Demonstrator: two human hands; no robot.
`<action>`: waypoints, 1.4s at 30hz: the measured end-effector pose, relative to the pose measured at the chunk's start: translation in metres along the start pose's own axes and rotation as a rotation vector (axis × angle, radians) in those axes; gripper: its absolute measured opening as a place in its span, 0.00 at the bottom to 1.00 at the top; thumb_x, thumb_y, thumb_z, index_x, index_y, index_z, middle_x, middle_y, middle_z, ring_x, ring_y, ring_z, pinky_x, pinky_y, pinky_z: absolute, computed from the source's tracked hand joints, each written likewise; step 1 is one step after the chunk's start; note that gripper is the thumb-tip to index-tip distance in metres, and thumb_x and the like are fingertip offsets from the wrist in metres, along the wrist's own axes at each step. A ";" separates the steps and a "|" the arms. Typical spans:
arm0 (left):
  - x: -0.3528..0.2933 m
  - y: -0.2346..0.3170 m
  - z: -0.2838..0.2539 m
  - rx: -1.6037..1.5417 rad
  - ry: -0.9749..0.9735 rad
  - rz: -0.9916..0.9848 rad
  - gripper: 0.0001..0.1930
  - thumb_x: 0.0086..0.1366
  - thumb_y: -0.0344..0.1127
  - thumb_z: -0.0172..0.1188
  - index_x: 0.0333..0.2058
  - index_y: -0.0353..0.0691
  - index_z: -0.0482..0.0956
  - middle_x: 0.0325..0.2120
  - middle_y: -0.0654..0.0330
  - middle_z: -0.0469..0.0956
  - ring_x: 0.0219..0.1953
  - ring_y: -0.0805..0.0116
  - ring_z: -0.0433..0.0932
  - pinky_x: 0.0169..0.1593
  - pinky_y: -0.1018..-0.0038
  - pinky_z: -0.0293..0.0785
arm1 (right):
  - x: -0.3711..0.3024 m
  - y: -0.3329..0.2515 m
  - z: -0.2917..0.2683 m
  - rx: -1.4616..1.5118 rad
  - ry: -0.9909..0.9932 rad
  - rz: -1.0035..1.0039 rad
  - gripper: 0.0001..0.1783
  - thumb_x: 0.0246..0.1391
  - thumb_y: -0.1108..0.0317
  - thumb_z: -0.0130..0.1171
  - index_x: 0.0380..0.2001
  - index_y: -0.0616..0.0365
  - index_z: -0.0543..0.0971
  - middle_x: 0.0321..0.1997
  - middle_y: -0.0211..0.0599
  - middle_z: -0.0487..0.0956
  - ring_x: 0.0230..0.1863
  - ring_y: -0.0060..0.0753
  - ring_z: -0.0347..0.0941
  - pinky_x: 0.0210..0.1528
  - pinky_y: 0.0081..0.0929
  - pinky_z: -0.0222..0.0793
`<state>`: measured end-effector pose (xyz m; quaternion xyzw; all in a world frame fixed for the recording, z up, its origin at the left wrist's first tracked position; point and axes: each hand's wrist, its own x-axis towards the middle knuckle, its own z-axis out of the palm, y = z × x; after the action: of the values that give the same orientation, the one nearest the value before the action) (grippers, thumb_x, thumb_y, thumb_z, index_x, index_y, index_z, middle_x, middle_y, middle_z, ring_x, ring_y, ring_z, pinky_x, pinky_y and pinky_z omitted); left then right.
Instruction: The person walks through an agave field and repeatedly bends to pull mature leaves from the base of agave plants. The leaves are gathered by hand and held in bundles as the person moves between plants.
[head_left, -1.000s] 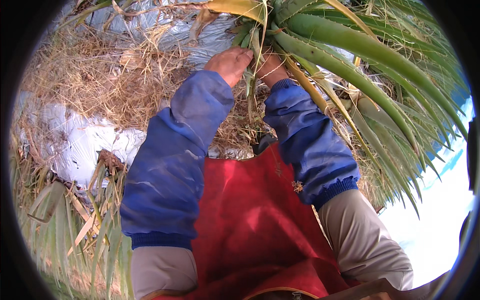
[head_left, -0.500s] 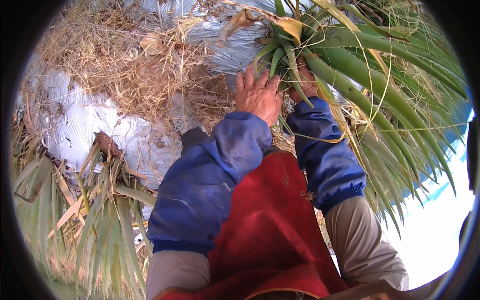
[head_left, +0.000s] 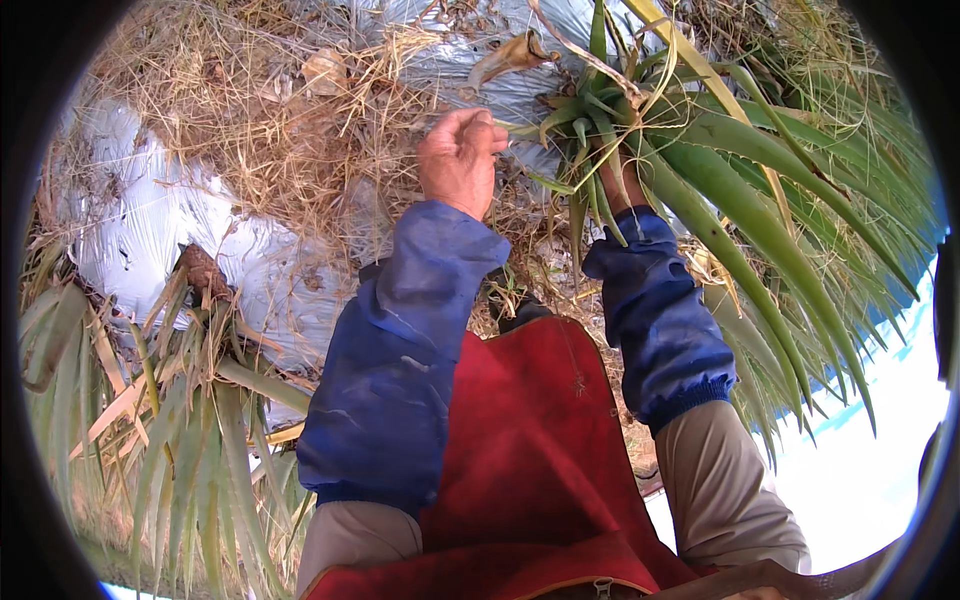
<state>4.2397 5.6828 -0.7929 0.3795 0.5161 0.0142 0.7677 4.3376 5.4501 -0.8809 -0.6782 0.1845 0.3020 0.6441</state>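
Note:
My left hand (head_left: 460,162) is closed beside the small rosette, its thumb and fingertips pinching the tip of a thin pale green leaf (head_left: 522,130). My right hand (head_left: 622,182) reaches in under the base of the large aloe plant (head_left: 715,150), and its fingers are hidden by the leaves. A small aloe rosette (head_left: 583,118) with short green leaves grows at that base, between my hands. Dry, yellowed leaf strips hang around the plant. Blue sleeve covers (head_left: 385,350) wrap both my forearms.
Dry grass (head_left: 250,130) lies over white plastic sheeting (head_left: 140,210) on the left. Another spiky plant (head_left: 200,400) with drooping leaves stands at the lower left. A curled dry leaf (head_left: 512,58) rests on the sheeting. My red apron (head_left: 555,440) hangs below my hands.
My left hand has moved left, away from the rosette, and its spread fingers have curled shut on a leaf tip. My right hand stays under the plant.

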 end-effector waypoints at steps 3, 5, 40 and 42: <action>0.018 0.029 0.007 -0.064 0.111 0.086 0.14 0.69 0.41 0.54 0.38 0.32 0.75 0.22 0.57 0.80 0.22 0.67 0.81 0.26 0.77 0.75 | 0.011 -0.001 0.006 -0.195 0.000 -0.046 0.25 0.64 0.58 0.50 0.60 0.57 0.68 0.60 0.43 0.70 0.61 0.41 0.67 0.61 0.34 0.66; 0.031 0.041 0.017 0.080 0.142 0.215 0.15 0.69 0.41 0.55 0.37 0.31 0.76 0.21 0.57 0.80 0.25 0.66 0.82 0.28 0.76 0.75 | 0.020 0.005 0.010 -0.354 0.016 -0.087 0.25 0.63 0.58 0.51 0.60 0.57 0.68 0.60 0.43 0.71 0.60 0.41 0.67 0.61 0.34 0.66; 0.056 0.006 0.055 0.800 -0.976 -0.179 0.24 0.62 0.53 0.53 0.47 0.41 0.80 0.43 0.48 0.81 0.46 0.56 0.79 0.51 0.65 0.71 | 0.053 0.042 -0.052 -1.188 -0.167 -0.168 0.30 0.54 0.56 0.59 0.59 0.56 0.69 0.53 0.43 0.76 0.55 0.41 0.71 0.58 0.35 0.67; 0.041 -0.006 0.069 1.332 -0.588 -0.074 0.23 0.62 0.50 0.53 0.49 0.40 0.79 0.43 0.44 0.80 0.46 0.49 0.79 0.50 0.61 0.72 | 0.054 0.046 -0.041 -1.207 -0.213 -0.194 0.31 0.54 0.56 0.59 0.59 0.56 0.69 0.53 0.43 0.76 0.55 0.41 0.71 0.57 0.35 0.67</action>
<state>4.3123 5.6559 -0.8160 0.7366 0.2002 -0.4313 0.4809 4.3555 5.4125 -0.9513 -0.9027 -0.1464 0.3591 0.1862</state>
